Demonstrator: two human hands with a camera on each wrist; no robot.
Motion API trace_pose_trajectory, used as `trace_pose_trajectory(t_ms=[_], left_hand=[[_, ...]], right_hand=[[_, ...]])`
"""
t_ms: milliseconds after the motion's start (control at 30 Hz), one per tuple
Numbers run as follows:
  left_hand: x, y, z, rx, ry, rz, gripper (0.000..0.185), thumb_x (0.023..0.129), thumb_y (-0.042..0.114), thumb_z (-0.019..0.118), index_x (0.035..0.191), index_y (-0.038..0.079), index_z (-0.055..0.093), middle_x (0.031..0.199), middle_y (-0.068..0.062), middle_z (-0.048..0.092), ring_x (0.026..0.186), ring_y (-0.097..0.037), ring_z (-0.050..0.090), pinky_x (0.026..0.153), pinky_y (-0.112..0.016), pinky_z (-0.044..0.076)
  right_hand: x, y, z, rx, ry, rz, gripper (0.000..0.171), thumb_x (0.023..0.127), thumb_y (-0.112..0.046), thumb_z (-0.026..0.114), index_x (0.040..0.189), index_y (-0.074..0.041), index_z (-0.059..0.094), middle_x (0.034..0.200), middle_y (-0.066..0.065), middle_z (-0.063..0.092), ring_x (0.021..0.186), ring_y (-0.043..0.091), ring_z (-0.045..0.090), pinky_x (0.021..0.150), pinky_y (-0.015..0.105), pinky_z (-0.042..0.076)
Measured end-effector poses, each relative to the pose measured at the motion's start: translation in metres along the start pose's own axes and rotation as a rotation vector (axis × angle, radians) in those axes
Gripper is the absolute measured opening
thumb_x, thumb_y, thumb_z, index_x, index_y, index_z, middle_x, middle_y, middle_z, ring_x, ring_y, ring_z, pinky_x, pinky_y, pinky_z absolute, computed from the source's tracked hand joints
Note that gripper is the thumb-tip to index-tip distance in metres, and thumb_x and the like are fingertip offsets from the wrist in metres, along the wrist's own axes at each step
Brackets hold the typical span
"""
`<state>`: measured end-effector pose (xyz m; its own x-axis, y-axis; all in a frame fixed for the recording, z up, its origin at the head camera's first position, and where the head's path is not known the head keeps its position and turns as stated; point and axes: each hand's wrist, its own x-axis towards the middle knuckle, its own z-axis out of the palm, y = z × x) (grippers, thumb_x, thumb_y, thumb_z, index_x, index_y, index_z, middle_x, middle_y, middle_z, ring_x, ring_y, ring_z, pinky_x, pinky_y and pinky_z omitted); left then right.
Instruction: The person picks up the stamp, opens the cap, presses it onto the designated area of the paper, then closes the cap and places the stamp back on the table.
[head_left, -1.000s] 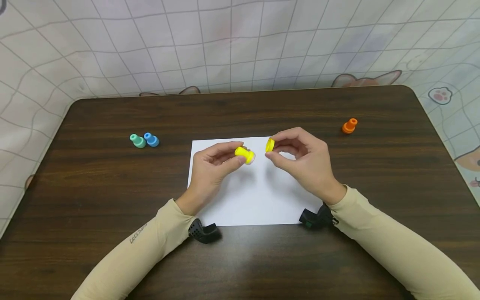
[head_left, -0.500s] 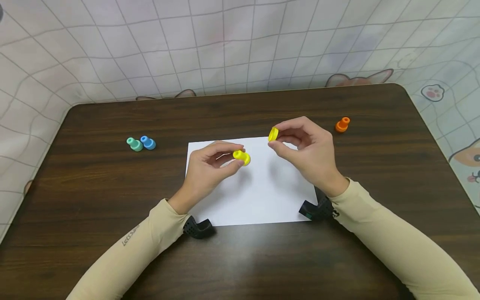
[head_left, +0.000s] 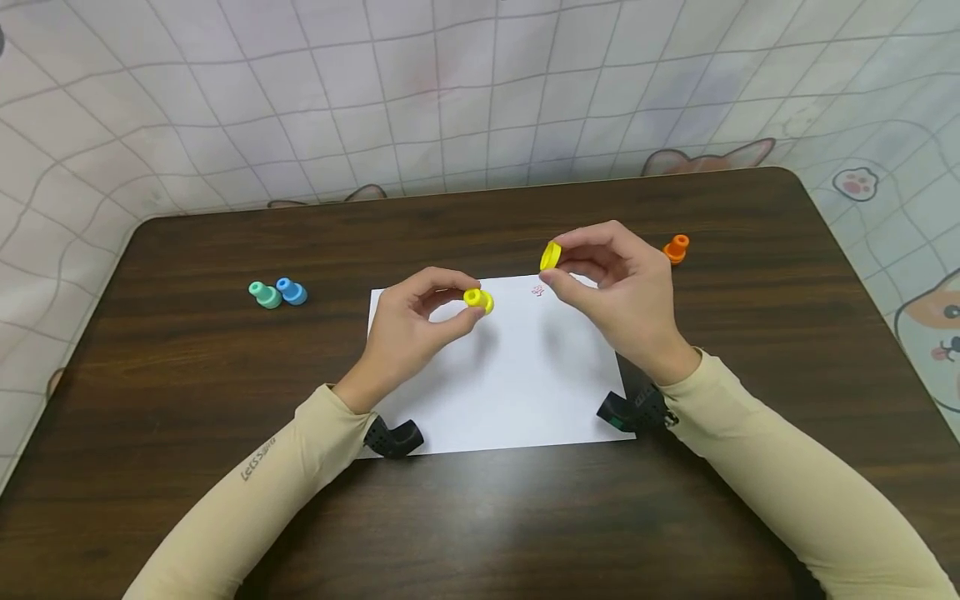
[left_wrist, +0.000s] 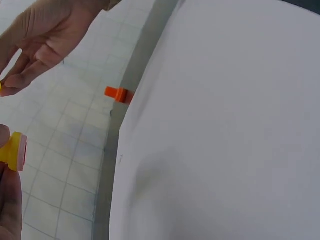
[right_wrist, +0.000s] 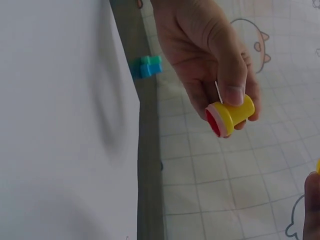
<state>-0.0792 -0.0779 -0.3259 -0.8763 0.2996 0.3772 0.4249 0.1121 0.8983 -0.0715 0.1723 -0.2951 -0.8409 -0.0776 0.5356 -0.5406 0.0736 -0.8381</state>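
Observation:
My left hand pinches a small yellow stamp above the white paper; in the right wrist view the stamp shows a red face with a pink rim. My right hand pinches the stamp's yellow cap a little above and to the right. A small red stamped mark sits on the paper between the two hands. In the left wrist view the stamp appears at the left edge.
A green stamp and a blue stamp lie together on the dark wooden table at the left. An orange stamp stands at the right, behind my right hand. A gridded cloth backdrop rises behind the table.
My left hand has lifted the yellow stamp off the paper, and a red mark now shows where it was. My right hand has risen slightly with the cap.

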Motion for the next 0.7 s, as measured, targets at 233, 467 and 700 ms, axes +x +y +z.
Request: trace_pose_trajectory(t_ms=[233, 467, 700], left_hand=[[0.013, -0.002, 0.003, 0.049, -0.019, -0.015, 0.028, 0.084, -0.006, 0.079, 0.110, 0.000, 0.071, 0.111, -0.013, 0.072, 0.099, -0.012, 0.072, 0.100, -0.027, 0.061], [0.027, -0.009, 0.009, 0.087, -0.048, -0.066, 0.026, 0.086, -0.002, 0.079, 0.111, 0.003, 0.071, 0.110, -0.011, 0.073, 0.100, -0.017, 0.073, 0.099, -0.025, 0.060], [0.040, -0.016, 0.016, 0.128, -0.077, -0.072, 0.025, 0.087, 0.000, 0.079, 0.110, 0.004, 0.072, 0.110, -0.010, 0.074, 0.101, -0.020, 0.075, 0.099, -0.027, 0.061]], right_hand=[[0.003, 0.001, -0.006, 0.005, 0.004, -0.003, 0.036, 0.078, 0.016, 0.080, 0.110, 0.015, 0.065, 0.105, -0.009, 0.072, 0.090, 0.010, 0.073, 0.088, 0.023, 0.064], [0.007, 0.000, -0.011, 0.019, 0.011, -0.001, 0.037, 0.078, 0.015, 0.080, 0.111, 0.015, 0.064, 0.105, -0.010, 0.072, 0.090, 0.011, 0.073, 0.086, 0.023, 0.064], [0.011, 0.000, -0.015, 0.042, 0.030, 0.005, 0.037, 0.077, 0.019, 0.078, 0.111, 0.016, 0.064, 0.104, -0.009, 0.073, 0.089, 0.012, 0.073, 0.086, 0.024, 0.064]])
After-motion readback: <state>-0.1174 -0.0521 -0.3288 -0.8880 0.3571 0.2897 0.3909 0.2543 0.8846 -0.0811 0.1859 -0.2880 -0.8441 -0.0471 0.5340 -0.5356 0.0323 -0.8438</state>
